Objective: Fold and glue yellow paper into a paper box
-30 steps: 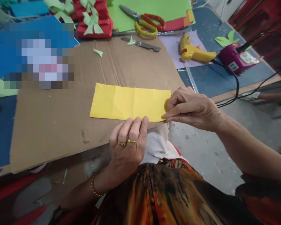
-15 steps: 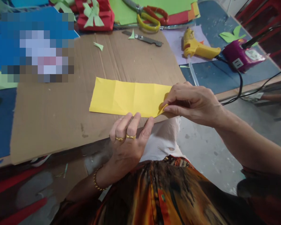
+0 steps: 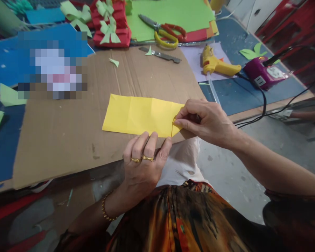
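In the head view, past a grey floor [image 3: 225, 178] and, at far right, dim red chairs [image 3: 286, 38]: set at an angle, a blue table [image 3: 237, 105]. Laid over the table's near part, a brown cardboard sheet [image 3: 60, 140], ridged and stained. Along the cardboard's far edge, a knife [image 3: 166, 57] and a pale green scrap [image 3: 114, 63]; beyond, orange-and-yellow-handled scissors [image 3: 157, 26] on green sheets [image 3: 183, 12], beside a red paper piece [image 3: 124, 29] with pale green bows. To the right, a yellow glue gun [image 3: 212, 64] on a lilac sheet [image 3: 193, 57], near a purple socket box [image 3: 259, 71].

On the cardboard near its front edge, beyond the left hand [image 3: 144, 164] and left of the right hand [image 3: 207, 120]: creased yellow paper [image 3: 136, 115]. Left fingers slightly spread, tips touching the paper's near edge. Right thumb and forefinger pinched together on a small fold at its right end. Hands apart from each other.
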Available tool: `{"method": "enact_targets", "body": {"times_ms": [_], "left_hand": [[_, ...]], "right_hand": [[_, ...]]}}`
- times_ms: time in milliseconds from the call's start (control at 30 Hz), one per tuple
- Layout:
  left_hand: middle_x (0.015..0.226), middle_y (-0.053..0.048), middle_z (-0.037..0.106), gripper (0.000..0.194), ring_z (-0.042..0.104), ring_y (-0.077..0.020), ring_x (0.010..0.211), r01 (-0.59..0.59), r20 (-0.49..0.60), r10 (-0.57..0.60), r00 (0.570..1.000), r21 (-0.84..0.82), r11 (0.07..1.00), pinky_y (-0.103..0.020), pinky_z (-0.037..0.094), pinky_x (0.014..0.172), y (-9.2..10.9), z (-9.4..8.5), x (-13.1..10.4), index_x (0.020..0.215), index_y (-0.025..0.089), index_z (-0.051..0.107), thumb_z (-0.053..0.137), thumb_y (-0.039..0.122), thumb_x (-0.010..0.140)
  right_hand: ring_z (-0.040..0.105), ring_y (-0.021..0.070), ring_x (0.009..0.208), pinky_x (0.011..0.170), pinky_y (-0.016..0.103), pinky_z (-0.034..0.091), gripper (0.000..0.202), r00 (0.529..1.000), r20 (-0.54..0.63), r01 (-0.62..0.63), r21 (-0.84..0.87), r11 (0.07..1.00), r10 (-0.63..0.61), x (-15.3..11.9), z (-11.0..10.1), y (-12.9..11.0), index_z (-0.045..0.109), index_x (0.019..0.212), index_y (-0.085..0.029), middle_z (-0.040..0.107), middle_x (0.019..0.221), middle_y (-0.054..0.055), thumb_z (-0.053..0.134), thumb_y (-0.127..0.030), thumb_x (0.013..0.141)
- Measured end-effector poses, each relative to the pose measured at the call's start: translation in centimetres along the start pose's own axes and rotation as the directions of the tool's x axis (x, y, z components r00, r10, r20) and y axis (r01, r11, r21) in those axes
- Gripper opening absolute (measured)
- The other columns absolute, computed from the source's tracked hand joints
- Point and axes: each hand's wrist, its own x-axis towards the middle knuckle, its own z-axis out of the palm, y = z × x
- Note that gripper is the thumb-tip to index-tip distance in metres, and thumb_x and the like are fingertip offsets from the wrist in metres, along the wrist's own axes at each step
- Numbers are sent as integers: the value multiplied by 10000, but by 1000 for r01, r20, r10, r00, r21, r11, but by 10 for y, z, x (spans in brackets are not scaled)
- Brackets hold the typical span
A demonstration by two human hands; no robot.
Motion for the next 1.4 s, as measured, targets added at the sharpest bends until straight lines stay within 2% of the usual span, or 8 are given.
{"method": "enact_targets", "body": {"times_ms": [233,433,700,967,1167,1333,1400], "left_hand": [[1167,-92,802,267,704,-264,1185,-15,-16,15,1000,4,1000,-407,474,1137,1,0,2,1238,228,787,829,229,975],[1169,-100,801,224,704,-270,1189,-14,-20,14,1000,10,1000,-416,490,1123,2,-2,4,1241,211,787,733,174,1026],[1184,-104,811,259,720,-273,1186,-18,-13,18,1000,10,1000,-412,493,1134,2,-2,2,1269,209,781,739,178,1015],[1224,-99,811,301,724,-268,1213,-10,-5,10,1000,-2,1000,-416,483,1168,1,-2,-1,1306,225,773,724,176,1013],[1143,-121,823,232,737,-285,1151,-70,-15,71,997,64,995,-423,516,1093,2,-3,5,1240,170,787,736,176,1014],[1169,-150,817,254,738,-297,1167,-103,22,102,995,90,991,-434,528,1090,2,-7,6,1253,140,784,730,165,1007],[1188,-150,809,324,734,-297,1180,-103,48,98,994,103,989,-440,520,1108,3,-7,6,1328,149,772,727,182,1009]], "right_hand": [[579,151,690,723,362,404,156,1000,-8,-3,-19,1000,3,2,2,0,717,846,-201,706,791,24,721,-291,973],[562,146,698,720,345,380,135,1000,-13,-1,-3,1000,0,3,5,-1,701,837,-192,683,792,14,735,-258,949],[528,136,683,681,321,383,161,998,-57,30,-8,1000,-30,2,8,0,654,818,-202,660,815,14,733,-268,942],[530,144,686,714,333,379,138,998,-59,27,-41,999,-30,3,10,3,642,829,-207,645,801,4,712,-269,932],[552,154,720,734,339,361,118,996,-77,31,-79,996,-37,2,14,2,636,848,-212,649,810,3,697,-267,932],[560,167,740,745,344,362,114,997,-74,20,-94,995,-27,2,15,3,627,843,-216,658,816,9,696,-256,924],[566,169,741,748,344,362,112,997,-72,13,-89,996,-19,2,14,2,626,844,-217,660,816,9,698,-256,920]]}}
